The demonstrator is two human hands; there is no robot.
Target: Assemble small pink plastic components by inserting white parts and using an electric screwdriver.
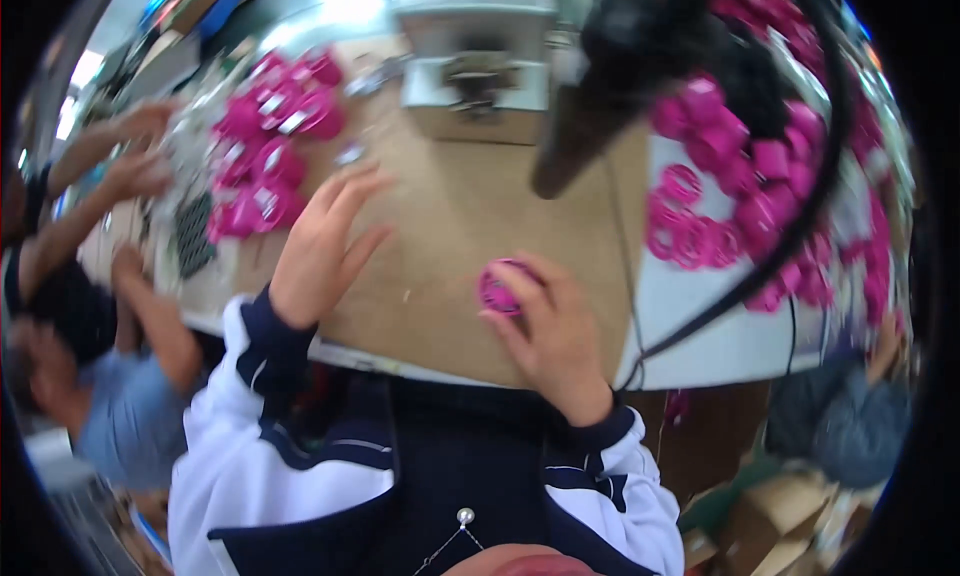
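One pink disc (pixel 494 291) sat in your right hand (pixel 558 338), fingers (pixel 528 288) grasping from its right, toward the front edge of the bench (pixel 425 321); your left hand (pixel 322 241) hung farther off, spread, empty.

Left hand (pixel 322 244), fingers (pixel 345 191) loosely spread — right hand (pixel 562 341) palm-down, fingers (pixel 530 290) curled

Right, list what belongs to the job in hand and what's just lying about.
Likely in the work:
pink round part in the right hand
pink rings, right
pink pieces, both sides

Probably just lying about:
cardboard boxes, lower right
silvery piece, perhaps; too blurred to tell
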